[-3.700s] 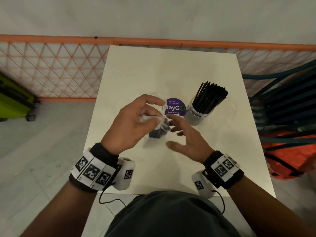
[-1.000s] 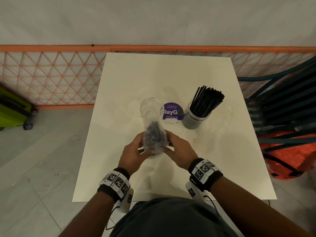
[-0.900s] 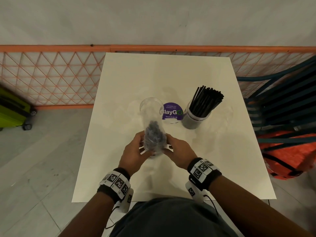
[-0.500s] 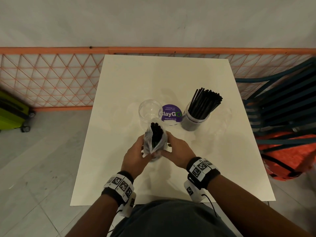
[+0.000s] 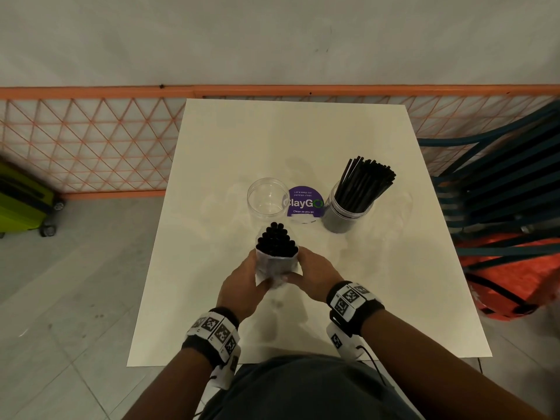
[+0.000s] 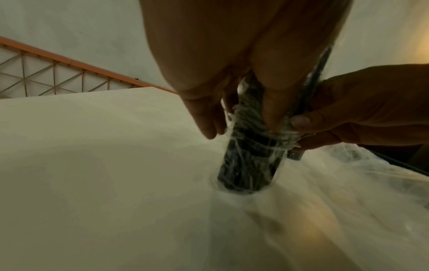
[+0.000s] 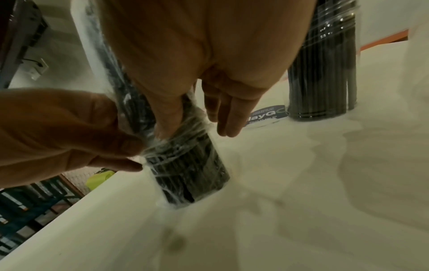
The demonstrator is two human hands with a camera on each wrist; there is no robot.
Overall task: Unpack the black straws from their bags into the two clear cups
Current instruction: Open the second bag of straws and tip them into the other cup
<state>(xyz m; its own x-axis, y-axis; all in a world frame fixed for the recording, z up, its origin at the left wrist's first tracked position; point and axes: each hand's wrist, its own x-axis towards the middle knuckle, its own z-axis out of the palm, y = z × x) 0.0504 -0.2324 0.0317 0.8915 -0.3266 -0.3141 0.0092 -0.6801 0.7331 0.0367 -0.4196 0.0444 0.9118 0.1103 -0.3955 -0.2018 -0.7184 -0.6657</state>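
A bundle of black straws stands upright on the white table, its lower end wrapped in a clear plastic bag. My left hand pinches the bunched bag on the left side and my right hand pinches it on the right. The wrist views show the bag gathered down around the straws, whose foot rests on the table. Behind stands an empty clear cup. To its right a second clear cup holds several black straws.
A purple round sticker lies between the two cups. An orange lattice fence runs behind the table. Dark chairs and an orange bag stand to the right, a green suitcase on the floor to the left.
The bag has been pushed down along the straws, so their black tops now stick out bare. The bundle was set upright on the table, closer to me.
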